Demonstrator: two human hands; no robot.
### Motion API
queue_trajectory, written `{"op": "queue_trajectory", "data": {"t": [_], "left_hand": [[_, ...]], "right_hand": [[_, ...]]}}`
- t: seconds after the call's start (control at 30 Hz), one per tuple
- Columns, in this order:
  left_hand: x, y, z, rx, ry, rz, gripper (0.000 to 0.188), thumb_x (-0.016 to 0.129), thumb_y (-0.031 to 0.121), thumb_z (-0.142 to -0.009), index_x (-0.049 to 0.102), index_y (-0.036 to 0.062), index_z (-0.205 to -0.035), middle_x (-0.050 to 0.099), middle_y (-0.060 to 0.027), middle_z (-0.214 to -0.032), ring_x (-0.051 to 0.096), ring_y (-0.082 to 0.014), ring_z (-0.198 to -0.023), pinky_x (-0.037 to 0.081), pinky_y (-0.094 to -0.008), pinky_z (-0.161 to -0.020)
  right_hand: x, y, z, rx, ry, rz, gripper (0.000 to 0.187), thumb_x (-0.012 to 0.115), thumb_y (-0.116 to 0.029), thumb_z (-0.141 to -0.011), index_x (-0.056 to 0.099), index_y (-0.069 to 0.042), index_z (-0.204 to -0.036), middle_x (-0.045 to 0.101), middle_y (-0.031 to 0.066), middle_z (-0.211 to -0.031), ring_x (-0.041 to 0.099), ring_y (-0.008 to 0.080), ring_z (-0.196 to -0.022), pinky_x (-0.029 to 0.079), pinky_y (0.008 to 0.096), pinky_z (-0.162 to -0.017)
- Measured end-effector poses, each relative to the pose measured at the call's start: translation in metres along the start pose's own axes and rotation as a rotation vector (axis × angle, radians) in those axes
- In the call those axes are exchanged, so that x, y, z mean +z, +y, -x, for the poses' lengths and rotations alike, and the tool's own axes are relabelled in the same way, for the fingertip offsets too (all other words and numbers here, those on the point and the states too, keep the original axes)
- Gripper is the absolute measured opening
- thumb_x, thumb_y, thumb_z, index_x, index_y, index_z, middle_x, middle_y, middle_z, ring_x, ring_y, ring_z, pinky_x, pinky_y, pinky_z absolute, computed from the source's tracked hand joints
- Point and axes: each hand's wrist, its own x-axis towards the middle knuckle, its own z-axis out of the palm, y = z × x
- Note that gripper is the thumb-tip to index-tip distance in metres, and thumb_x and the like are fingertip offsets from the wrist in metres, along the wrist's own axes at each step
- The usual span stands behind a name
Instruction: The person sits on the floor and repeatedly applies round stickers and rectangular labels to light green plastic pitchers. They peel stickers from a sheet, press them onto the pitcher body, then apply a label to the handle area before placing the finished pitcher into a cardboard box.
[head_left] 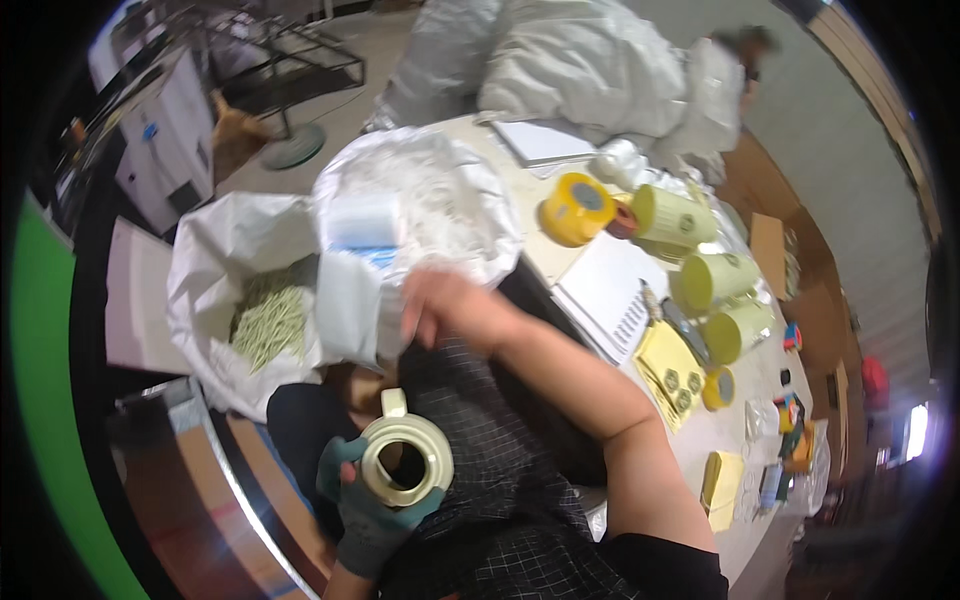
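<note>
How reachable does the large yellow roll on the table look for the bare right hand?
Probably yes: the right hand, though blurred, looks empty, and only the bag of white scraps seems to lie between it and the large yellow roll.

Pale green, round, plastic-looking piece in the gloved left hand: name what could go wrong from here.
The pale green, round, plastic-looking piece has only the grey-green gloved left hand holding it, so it might slip. The bare right hand, near the open white bag, could snag its rim.

cream part (435, 455): smooth, plastic-looking | glove (368, 522): matt cloth | tape roll (566, 222): glossy plastic | notepad (605, 285): paper
</note>
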Motion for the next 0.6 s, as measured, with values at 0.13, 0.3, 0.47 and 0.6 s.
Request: {"op": "queue_trajectory", "data": {"t": [0.13, 0.3, 0.47, 0.6], "left_hand": [[0.010, -0.005, 0.001, 0.259, -0.009, -0.197, 0.054, 0.097, 0.035, -0.074, 0.066, 0.0154, -0.113, 0.064, -0.0126, -0.116, 0.063, -0.0399, -0.114, 0.051, -0.0578, -0.100], [0.013, -0.025, 0.024, 0.272, 0.096, -0.112, 0.045, 0.097, 0.033, -0.074, 0.069, 0.0137, -0.104, 0.065, -0.0116, -0.108, 0.064, -0.0403, -0.108, 0.053, -0.0572, -0.092], [0.010, -0.024, 0.027, 0.219, 0.052, -0.142, 0.046, 0.098, 0.028, -0.070, 0.070, 0.0090, -0.101, 0.064, -0.0125, -0.104, 0.065, -0.0436, -0.106, 0.054, -0.0578, -0.085], [-0.002, -0.026, 0.024, 0.229, -0.037, -0.136, 0.052, 0.099, 0.035, -0.073, 0.073, 0.0090, -0.110, 0.066, -0.0136, -0.121, 0.062, -0.0443, -0.117, 0.053, -0.0595, -0.093]], "right_hand": [[0.059, 0.034, 0.081, 0.171, -0.393, -0.111, 0.019, 0.064, -0.020, -0.113, 0.067, -0.002, -0.121, 0.077, 0.0064, -0.082, 0.069, 0.0112, -0.065, 0.054, 0.0260, -0.059], [0.091, 0.026, 0.118, -0.694, -0.036, 0.670, 0.039, 0.082, -0.018, -0.092, 0.065, -0.005, -0.125, 0.074, 0.0083, -0.105, 0.076, 0.0320, -0.088, 0.060, 0.0448, -0.075], [0.072, 0.036, 0.118, -1.062, -0.315, 0.973, 0.029, 0.083, -0.031, -0.089, 0.067, -0.009, -0.099, 0.063, 0.0049, -0.100, 0.065, 0.0260, -0.093, 0.053, 0.0401, -0.078], [0.069, 0.033, 0.108, -0.979, -0.392, 1.014, 0.037, 0.083, -0.041, -0.086, 0.067, -0.010, -0.098, 0.061, 0.0043, -0.103, 0.061, 0.0279, -0.100, 0.051, 0.0427, -0.083]]}}
